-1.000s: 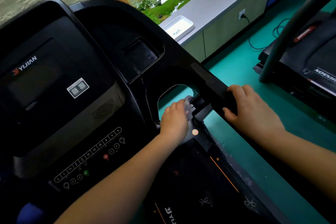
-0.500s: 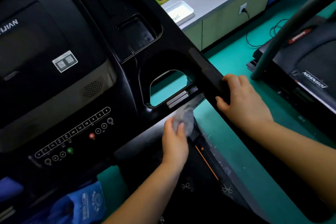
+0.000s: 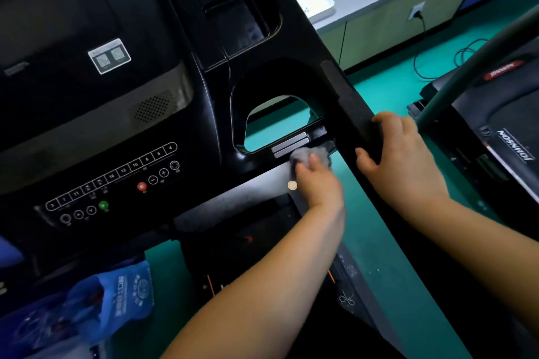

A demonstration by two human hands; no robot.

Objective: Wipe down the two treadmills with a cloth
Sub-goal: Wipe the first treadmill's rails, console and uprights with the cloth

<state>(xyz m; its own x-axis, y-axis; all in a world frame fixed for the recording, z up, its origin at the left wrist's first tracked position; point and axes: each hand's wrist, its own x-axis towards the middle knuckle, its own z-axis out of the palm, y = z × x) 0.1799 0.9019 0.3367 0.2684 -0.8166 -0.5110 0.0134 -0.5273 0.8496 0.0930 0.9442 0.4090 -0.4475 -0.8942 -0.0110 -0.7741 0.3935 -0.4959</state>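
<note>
- Cloth [image 3: 309,156]: we have it bunched in our left hand [image 3: 316,183], pressed on the near treadmill [image 3: 204,114] console's lower edge, beside the silver pads [image 3: 290,143].
- Right hand [image 3: 405,160] wraps the handrail [image 3: 350,108].
- Risk: wiping leftward could press the console buttons [image 3: 142,186].
- Second treadmill [image 3: 501,131] looks untouched.

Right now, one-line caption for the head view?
Left hand presses grey cloth against treadmill console; right hand holds handrail.

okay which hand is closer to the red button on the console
Left. The left hand, holding the cloth, is just right of the console, nearer the red button. The right hand grips the handrail farther right.
</note>
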